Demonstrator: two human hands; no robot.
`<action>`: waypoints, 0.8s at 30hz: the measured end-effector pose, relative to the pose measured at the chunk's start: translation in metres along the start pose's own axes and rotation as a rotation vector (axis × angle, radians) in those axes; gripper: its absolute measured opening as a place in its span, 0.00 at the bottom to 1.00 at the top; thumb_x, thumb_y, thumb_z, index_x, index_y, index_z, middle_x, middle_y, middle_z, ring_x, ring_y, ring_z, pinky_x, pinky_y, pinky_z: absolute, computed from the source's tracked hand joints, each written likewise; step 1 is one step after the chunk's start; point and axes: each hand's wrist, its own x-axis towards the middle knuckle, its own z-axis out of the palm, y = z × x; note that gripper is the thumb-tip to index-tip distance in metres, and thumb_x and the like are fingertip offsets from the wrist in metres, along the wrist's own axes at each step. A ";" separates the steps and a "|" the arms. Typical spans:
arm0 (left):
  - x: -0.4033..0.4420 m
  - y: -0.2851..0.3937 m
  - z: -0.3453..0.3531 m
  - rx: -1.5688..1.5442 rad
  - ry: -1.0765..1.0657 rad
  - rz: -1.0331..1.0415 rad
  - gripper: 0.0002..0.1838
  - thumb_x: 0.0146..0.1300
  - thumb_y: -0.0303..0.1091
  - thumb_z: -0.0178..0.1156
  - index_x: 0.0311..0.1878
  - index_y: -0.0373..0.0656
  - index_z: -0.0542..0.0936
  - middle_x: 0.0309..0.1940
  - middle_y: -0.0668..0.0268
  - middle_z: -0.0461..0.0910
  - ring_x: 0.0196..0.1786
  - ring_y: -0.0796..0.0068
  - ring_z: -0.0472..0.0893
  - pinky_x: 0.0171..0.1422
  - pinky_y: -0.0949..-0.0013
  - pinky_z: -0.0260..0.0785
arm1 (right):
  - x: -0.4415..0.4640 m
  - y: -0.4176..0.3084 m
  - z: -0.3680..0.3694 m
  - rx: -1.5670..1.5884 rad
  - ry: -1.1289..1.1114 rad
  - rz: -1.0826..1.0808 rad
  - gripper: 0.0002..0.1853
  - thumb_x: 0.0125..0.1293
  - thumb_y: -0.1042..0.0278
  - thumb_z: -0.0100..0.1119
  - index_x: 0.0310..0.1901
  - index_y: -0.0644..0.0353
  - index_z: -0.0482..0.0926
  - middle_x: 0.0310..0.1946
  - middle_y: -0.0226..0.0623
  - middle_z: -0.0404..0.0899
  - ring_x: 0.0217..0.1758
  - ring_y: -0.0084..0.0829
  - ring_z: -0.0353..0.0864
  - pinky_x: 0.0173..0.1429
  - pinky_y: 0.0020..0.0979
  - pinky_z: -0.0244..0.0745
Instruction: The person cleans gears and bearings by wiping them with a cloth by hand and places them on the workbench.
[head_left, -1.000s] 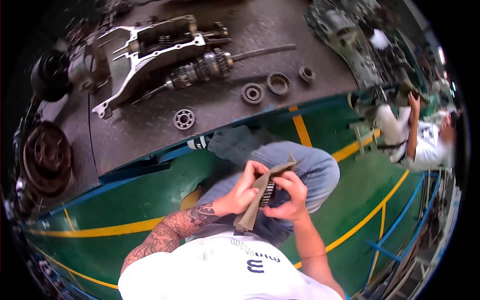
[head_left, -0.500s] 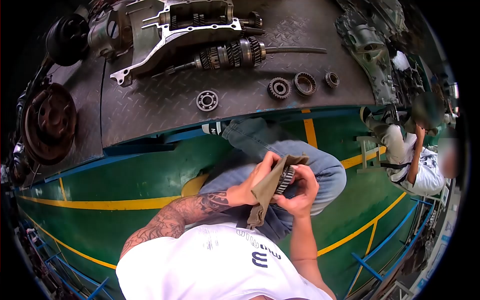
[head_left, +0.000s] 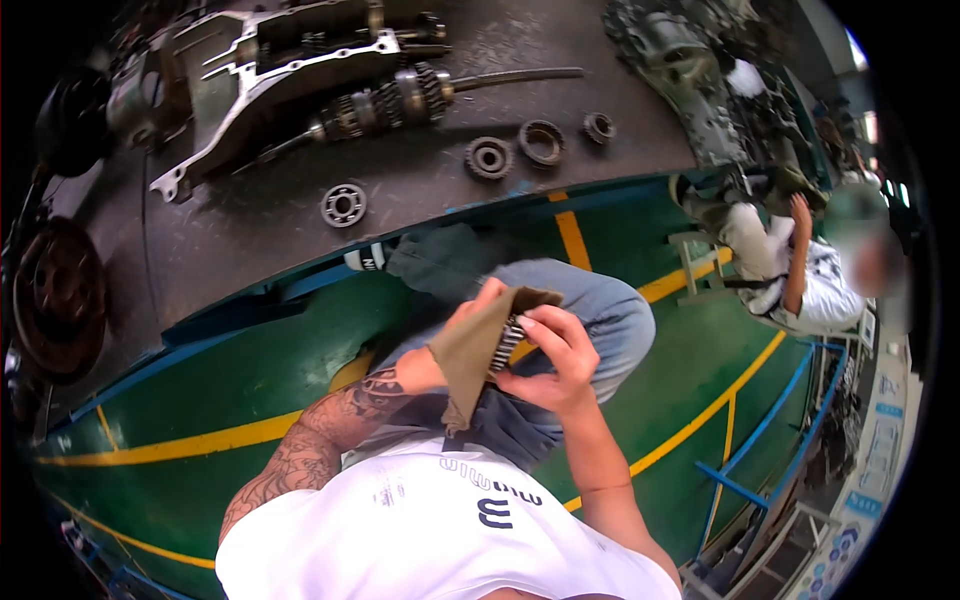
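Over my lap, my left hand (head_left: 421,370) grips a brown-green cloth (head_left: 466,345), which covers most of its fingers. Against the cloth sits a small toothed metal gear (head_left: 507,346). My right hand (head_left: 562,360) is closed on the gear's right side, thumb below and fingertips above. The gear's far side is hidden by the cloth.
On the metal workbench (head_left: 270,235) lie a ball bearing (head_left: 343,205), a gear (head_left: 489,158), a toothed ring (head_left: 541,144), a smaller gear (head_left: 599,128), a gear shaft (head_left: 385,108) and an open gearbox housing (head_left: 245,95). Another person (head_left: 810,265) sits at the right.
The view has swung, shifting the bench and parts leftward. The cloth has turned to hide more of my left hand. Both hands still hold the cloth and gear.
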 end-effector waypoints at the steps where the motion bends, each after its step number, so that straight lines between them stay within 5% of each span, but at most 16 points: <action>1: 0.002 -0.003 0.002 0.044 0.043 0.092 0.30 0.54 0.30 0.68 0.61 0.38 0.70 0.49 0.55 0.68 0.47 0.51 0.79 0.48 0.60 0.73 | 0.001 0.002 0.000 0.022 -0.012 0.016 0.34 0.32 0.74 0.80 0.50 0.61 0.82 0.45 0.44 0.80 0.40 0.38 0.84 0.43 0.32 0.83; 2: 0.002 -0.003 0.001 0.100 0.048 0.109 0.30 0.54 0.31 0.68 0.61 0.39 0.70 0.47 0.57 0.69 0.47 0.52 0.80 0.48 0.61 0.74 | 0.001 0.003 0.001 0.034 -0.004 0.031 0.34 0.32 0.73 0.79 0.49 0.61 0.82 0.44 0.43 0.80 0.38 0.35 0.83 0.42 0.32 0.82; 4: -0.001 -0.007 0.003 0.040 0.053 0.038 0.29 0.54 0.30 0.71 0.59 0.38 0.71 0.45 0.64 0.79 0.44 0.74 0.82 0.49 0.72 0.75 | -0.001 0.000 0.003 0.103 0.032 0.153 0.35 0.32 0.74 0.79 0.50 0.61 0.81 0.44 0.41 0.80 0.36 0.31 0.81 0.40 0.29 0.80; 11: -0.001 -0.022 0.001 0.233 0.085 0.163 0.29 0.54 0.34 0.72 0.57 0.35 0.71 0.39 0.63 0.82 0.39 0.74 0.84 0.43 0.73 0.76 | -0.023 0.002 0.014 0.675 0.113 0.589 0.37 0.39 0.72 0.81 0.56 0.67 0.76 0.43 0.30 0.78 0.39 0.20 0.73 0.48 0.23 0.72; 14: 0.002 -0.016 0.003 -0.091 0.035 0.068 0.31 0.54 0.36 0.73 0.59 0.35 0.71 0.40 0.65 0.83 0.38 0.74 0.84 0.44 0.73 0.76 | -0.014 -0.001 0.001 0.314 0.043 0.394 0.37 0.37 0.73 0.80 0.55 0.63 0.79 0.46 0.37 0.79 0.34 0.24 0.75 0.44 0.25 0.75; 15: 0.002 -0.010 0.000 -0.103 -0.013 0.040 0.31 0.59 0.35 0.70 0.63 0.37 0.70 0.46 0.64 0.82 0.45 0.74 0.83 0.51 0.72 0.77 | -0.009 -0.005 -0.004 0.210 0.048 0.306 0.36 0.36 0.73 0.80 0.55 0.61 0.80 0.47 0.41 0.79 0.33 0.27 0.78 0.44 0.28 0.78; 17: -0.010 -0.026 0.007 -0.254 0.042 -0.253 0.38 0.52 0.36 0.73 0.66 0.36 0.69 0.47 0.64 0.81 0.46 0.71 0.82 0.52 0.69 0.76 | -0.003 -0.004 -0.010 0.148 0.031 0.153 0.35 0.38 0.73 0.80 0.55 0.62 0.81 0.48 0.43 0.78 0.39 0.34 0.82 0.47 0.32 0.80; 18: -0.019 -0.039 0.003 -0.051 0.001 -0.166 0.38 0.53 0.37 0.73 0.67 0.37 0.68 0.50 0.64 0.80 0.50 0.70 0.82 0.55 0.67 0.75 | 0.000 0.002 -0.013 0.113 0.018 0.036 0.35 0.39 0.74 0.80 0.55 0.62 0.81 0.47 0.44 0.78 0.41 0.37 0.83 0.48 0.33 0.81; 19: -0.028 -0.053 -0.002 0.152 -0.022 -0.074 0.39 0.54 0.37 0.72 0.68 0.37 0.68 0.53 0.64 0.80 0.54 0.69 0.81 0.59 0.66 0.74 | -0.002 0.003 -0.014 0.113 -0.015 0.055 0.33 0.40 0.75 0.78 0.54 0.62 0.81 0.47 0.44 0.78 0.43 0.41 0.82 0.48 0.33 0.81; 24: -0.009 -0.004 0.013 -0.423 0.018 -0.266 0.36 0.58 0.39 0.71 0.68 0.40 0.68 0.58 0.61 0.77 0.60 0.67 0.78 0.65 0.67 0.71 | -0.005 0.004 -0.010 0.215 0.116 0.198 0.35 0.37 0.65 0.83 0.53 0.61 0.81 0.44 0.39 0.79 0.39 0.31 0.80 0.44 0.29 0.78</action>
